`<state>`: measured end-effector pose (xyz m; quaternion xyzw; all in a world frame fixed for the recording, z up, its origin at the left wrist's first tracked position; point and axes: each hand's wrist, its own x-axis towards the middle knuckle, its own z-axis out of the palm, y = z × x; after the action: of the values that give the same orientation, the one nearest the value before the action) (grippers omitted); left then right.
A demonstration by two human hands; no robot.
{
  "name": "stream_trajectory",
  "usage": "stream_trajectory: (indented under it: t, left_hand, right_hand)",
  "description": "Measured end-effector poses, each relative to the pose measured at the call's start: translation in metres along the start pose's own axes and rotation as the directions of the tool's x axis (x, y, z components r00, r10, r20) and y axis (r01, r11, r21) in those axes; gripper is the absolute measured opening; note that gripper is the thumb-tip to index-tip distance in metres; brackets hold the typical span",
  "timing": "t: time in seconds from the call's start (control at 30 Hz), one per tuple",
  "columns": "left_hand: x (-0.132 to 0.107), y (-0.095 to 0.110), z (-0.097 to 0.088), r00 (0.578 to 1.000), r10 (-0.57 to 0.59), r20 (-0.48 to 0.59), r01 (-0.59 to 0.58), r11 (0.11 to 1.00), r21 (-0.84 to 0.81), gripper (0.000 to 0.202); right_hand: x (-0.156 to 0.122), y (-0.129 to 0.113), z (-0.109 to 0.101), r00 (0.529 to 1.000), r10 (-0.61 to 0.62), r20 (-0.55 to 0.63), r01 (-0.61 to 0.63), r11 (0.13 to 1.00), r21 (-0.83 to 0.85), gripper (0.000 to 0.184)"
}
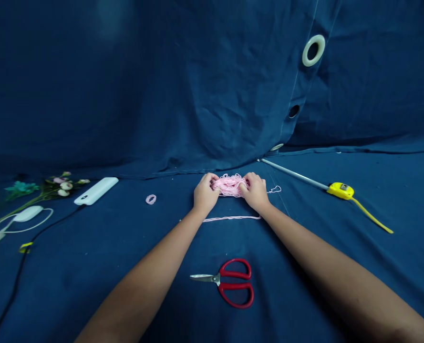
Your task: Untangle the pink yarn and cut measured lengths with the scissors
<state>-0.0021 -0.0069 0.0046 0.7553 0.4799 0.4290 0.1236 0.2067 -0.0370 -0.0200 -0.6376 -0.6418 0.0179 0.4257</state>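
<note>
A loose bundle of pink yarn (229, 185) lies between my two hands on the blue cloth. My left hand (206, 193) grips its left end, fingers curled round it. At the other end my right hand (255, 191) is closed on the yarn, thumb pressed on top. A thin loop of yarn trails out past the right hand. Just nearer to me, a pink yarn strand (231, 218) is laid out sideways, partly behind my left forearm. Red-handled scissors (222, 282) rest between my forearms, blades pointing left.
A small pink yarn ring (150, 199) sits to the left. Further left are a white power bank (96, 191) with a black cable, artificial flowers (64, 186) and a white corded device (28, 213). At right lies a yellow tape measure (340, 190) by a metal rod (294, 174). A blue curtain (154, 85) hangs behind.
</note>
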Motion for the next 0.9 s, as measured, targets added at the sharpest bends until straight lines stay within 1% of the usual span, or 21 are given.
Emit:
stream_trajectory:
  t: [0.1,0.17,0.2,0.23,0.3,0.33,0.4,0.47,0.53,0.57,0.63,0.67,0.73,0.77,0.83,0.9]
  left_hand:
    - [0.001,-0.008,0.001,0.993,-0.109,-0.036,0.109,0.994,0.013,0.023]
    - [0.003,-0.014,0.003,0.986,-0.165,-0.040,0.166,0.986,0.021,0.027]
    - [0.004,-0.016,0.003,0.986,-0.166,-0.029,0.166,0.986,0.030,0.031]
    - [0.004,-0.017,0.004,0.989,-0.145,-0.004,0.145,0.989,0.042,0.035]
    - [0.005,-0.014,0.004,0.995,-0.062,0.073,0.057,0.996,0.064,0.041]
    - [0.005,-0.012,0.005,0.993,-0.011,0.117,0.003,0.997,0.071,0.043]
    - [0.004,-0.006,0.005,0.975,0.090,0.201,-0.107,0.991,0.076,0.047]
    - [0.003,-0.003,0.007,0.952,0.158,0.261,-0.190,0.977,0.101,0.044]
    - [0.003,-0.003,0.008,0.943,0.163,0.291,-0.213,0.966,0.148,0.031]
    - [0.003,-0.004,0.008,0.946,0.147,0.288,-0.201,0.965,0.168,0.025]
    - [0.004,-0.006,0.008,0.963,0.113,0.244,-0.158,0.972,0.176,0.024]
    - [0.004,-0.008,0.007,0.973,0.098,0.210,-0.134,0.977,0.164,0.026]
    - [0.005,-0.010,0.004,0.990,0.060,0.127,-0.076,0.989,0.125,0.027]
    - [0.006,-0.010,0.003,0.996,0.037,0.087,-0.046,0.994,0.103,0.025]
    - [0.006,-0.010,0.002,1.000,0.006,0.023,-0.007,0.998,0.055,0.019]
    - [0.005,-0.009,0.002,1.000,0.020,0.006,-0.020,1.000,0.022,0.017]
  right_hand:
    - [0.000,0.003,0.000,0.996,0.071,-0.063,-0.071,0.997,-0.007,0.006]
    - [0.000,0.004,0.000,0.988,0.120,-0.098,-0.120,0.993,0.004,0.007]
    - [0.000,0.005,-0.001,0.984,0.134,-0.113,-0.134,0.991,0.014,0.008]
    - [0.000,0.006,-0.001,0.983,0.136,-0.121,-0.133,0.991,0.032,0.010]
    - [0.000,0.006,-0.002,0.990,0.095,-0.104,-0.086,0.992,0.088,0.016]
    - [0.000,0.005,-0.002,0.996,0.053,-0.073,-0.044,0.992,0.121,0.021]
    - [-0.001,0.002,-0.002,0.998,-0.059,0.024,0.054,0.984,0.169,0.032]
    - [-0.002,-0.002,-0.003,0.976,-0.173,0.134,0.148,0.973,0.177,0.044]
    - [-0.004,-0.006,-0.003,0.947,-0.245,0.208,0.216,0.964,0.153,0.053]
    - [-0.005,-0.007,-0.002,0.940,-0.256,0.225,0.231,0.964,0.130,0.057]
    - [-0.005,-0.006,-0.001,0.951,-0.219,0.218,0.210,0.976,0.065,0.061]
    - [-0.004,-0.004,-0.001,0.965,-0.177,0.195,0.175,0.984,0.032,0.058]
    - [-0.002,0.001,0.001,0.990,-0.078,0.120,0.078,0.997,0.007,0.045]
    - [-0.001,0.004,0.001,0.996,-0.031,0.078,0.030,0.999,0.022,0.039]
    - [0.000,0.009,0.001,1.000,0.020,0.024,-0.022,0.996,0.087,0.035]
    - [0.001,0.010,0.001,1.000,-0.009,0.021,0.006,0.990,0.141,0.038]
